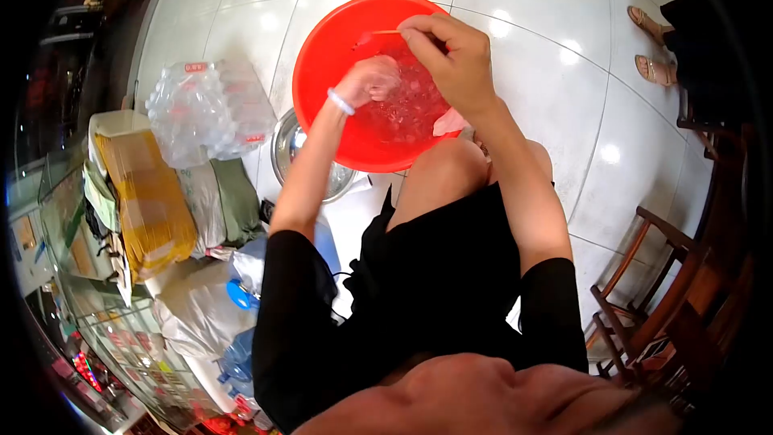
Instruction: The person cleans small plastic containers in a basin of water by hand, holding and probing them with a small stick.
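Over the large red basin (318, 84) are both of my hands. My right hand (455, 56) pinches a thin wooden stick (387, 31) that points left. Near the stick's far end is a small dark reddish bit, too blurred to name. My left hand (372, 80), with a pale bracelet (341, 102) at the wrist, hovers lower in the basin with its fingers curled. Anything inside that hand is hidden. Wet, pinkish small pieces (407, 105) lie in liquid in the basin. A pale pink thing (449, 122), perhaps a cloth, shows by its near right rim.
A steel bowl (283, 149) stands partly behind my left forearm. To the left are wrapped plastic bottles (197, 109), a yellow-taped box (149, 193) and bags (233, 197). Wooden chairs (644, 274) stand at right. Another person's sandalled feet (656, 70) are at upper right.
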A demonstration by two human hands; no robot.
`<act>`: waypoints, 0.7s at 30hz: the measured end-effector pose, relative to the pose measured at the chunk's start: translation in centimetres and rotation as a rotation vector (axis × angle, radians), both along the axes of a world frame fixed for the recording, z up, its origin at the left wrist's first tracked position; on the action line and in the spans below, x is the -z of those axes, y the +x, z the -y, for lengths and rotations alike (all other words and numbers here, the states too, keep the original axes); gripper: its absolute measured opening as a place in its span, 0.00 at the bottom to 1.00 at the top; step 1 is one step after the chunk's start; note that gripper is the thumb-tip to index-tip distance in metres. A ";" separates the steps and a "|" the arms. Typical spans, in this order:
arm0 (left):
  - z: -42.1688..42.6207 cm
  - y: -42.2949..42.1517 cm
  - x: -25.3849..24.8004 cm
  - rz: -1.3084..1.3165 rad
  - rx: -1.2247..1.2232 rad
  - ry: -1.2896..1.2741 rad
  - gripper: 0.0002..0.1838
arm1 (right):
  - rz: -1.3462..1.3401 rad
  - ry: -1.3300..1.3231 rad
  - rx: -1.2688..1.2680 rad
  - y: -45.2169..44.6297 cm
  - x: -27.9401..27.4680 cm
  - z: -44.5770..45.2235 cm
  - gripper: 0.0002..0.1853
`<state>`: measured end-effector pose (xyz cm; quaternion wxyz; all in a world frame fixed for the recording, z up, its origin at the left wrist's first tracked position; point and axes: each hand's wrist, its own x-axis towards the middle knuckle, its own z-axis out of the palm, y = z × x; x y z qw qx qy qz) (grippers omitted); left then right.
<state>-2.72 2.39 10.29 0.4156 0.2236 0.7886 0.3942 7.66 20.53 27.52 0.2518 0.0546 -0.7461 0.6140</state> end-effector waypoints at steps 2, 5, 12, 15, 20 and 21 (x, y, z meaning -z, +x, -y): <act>0.5 0.3 0.4 -0.023 -0.096 -0.241 0.13 | -0.022 -0.034 -0.032 0.2 0.4 0.6 0.04; 1.1 0.9 -2.0 0.564 -0.324 0.350 0.14 | -0.046 -0.029 0.068 -0.6 0.7 0.6 0.04; 0.8 2.1 0.7 0.167 -0.386 0.077 0.08 | -0.036 -0.149 0.056 -0.3 -0.2 0.7 0.04; 0.3 1.9 -2.0 0.300 -0.554 0.244 0.10 | -0.042 -0.135 0.065 -0.4 0.0 0.3 0.04; -1.8 4.3 -8.3 0.966 -0.704 0.969 0.19 | 0.098 -0.200 0.072 -0.1 -0.6 0.0 0.05; -2.0 4.7 -9.0 1.057 -0.639 1.063 0.22 | 0.055 -0.168 0.083 -0.1 -0.2 0.0 0.04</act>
